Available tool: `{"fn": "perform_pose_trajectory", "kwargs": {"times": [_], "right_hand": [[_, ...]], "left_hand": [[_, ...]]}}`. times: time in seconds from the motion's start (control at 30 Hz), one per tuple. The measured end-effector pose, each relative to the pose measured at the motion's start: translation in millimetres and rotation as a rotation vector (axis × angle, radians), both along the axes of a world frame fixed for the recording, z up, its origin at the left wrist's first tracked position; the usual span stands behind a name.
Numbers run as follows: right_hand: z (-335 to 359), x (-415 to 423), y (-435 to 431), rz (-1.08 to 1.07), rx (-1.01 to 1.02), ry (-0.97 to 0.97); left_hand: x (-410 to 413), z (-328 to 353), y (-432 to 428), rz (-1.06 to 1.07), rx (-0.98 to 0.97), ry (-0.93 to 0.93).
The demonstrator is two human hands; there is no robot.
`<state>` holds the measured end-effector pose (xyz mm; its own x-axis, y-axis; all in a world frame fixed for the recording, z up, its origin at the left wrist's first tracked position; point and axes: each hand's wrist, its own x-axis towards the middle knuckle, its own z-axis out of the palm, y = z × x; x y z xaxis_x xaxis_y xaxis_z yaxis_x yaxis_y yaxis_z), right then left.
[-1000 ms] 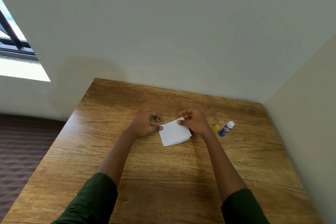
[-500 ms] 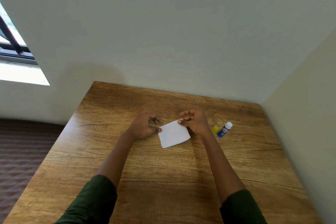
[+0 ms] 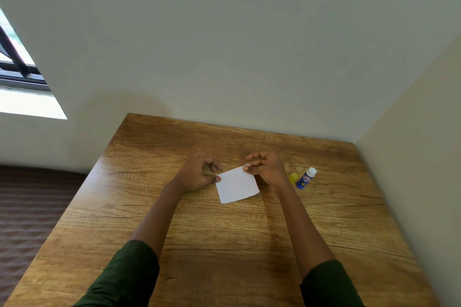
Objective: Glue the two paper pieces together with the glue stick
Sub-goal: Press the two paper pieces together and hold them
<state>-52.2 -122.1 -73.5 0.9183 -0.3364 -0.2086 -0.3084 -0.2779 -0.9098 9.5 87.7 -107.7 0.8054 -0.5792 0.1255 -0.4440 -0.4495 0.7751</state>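
The white paper pieces (image 3: pixel 237 187) lie stacked as one flat square on the wooden table (image 3: pixel 224 232), and I cannot tell the two sheets apart. My left hand (image 3: pixel 197 174) rests at the paper's left corner with its thumb tip pressing on it and its fingers curled. At the far corner, my right hand (image 3: pixel 267 168) pinches the paper between thumb and fingertip. The blue glue stick (image 3: pixel 305 178), its white end uncovered, lies right of my right hand. Its yellow cap (image 3: pixel 293 177) sits beside it, partly hidden by my wrist.
The table stands in a corner, with one wall along its far edge and another (image 3: pixel 411 157) close on the right. Its left edge drops to a dark floor (image 3: pixel 32 207). A window (image 3: pixel 17 70) is at far left.
The paper's front edge was lifted and showed two layers a second ago; now it lies flat as one square. Both hands stay at their corners.
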Motion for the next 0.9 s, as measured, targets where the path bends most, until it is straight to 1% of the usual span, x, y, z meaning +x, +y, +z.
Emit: {"fn": "perform_pose_trajectory", "kwargs": {"times": [0.1,0.23,0.33,0.5,0.57,0.67,0.9], "right_hand": [[0,-2,-3,-0.008,0.017,-0.015],[4,-5,-12,-0.052,0.173,-0.044],[9,-8,-18,-0.066,0.235,-0.065],[16,-12,-20,-0.063,0.269,-0.097],[19,-14,-21,-0.032,0.252,-0.113],[22,-16,-21,0.043,0.188,-0.107],[33,-14,-7,0.117,-0.026,-0.114]], "left_hand": [[2,1,-2,0.01,-0.006,0.064],[-3,7,-15,0.057,-0.125,0.259],[-10,8,-31,0.112,-0.181,0.275],[-22,10,-51,0.293,-0.462,0.458],[-24,12,-56,0.317,-0.509,0.505],[-25,17,-57,0.295,-0.529,0.529],[-27,29,-57,0.168,-0.532,0.477]]}}
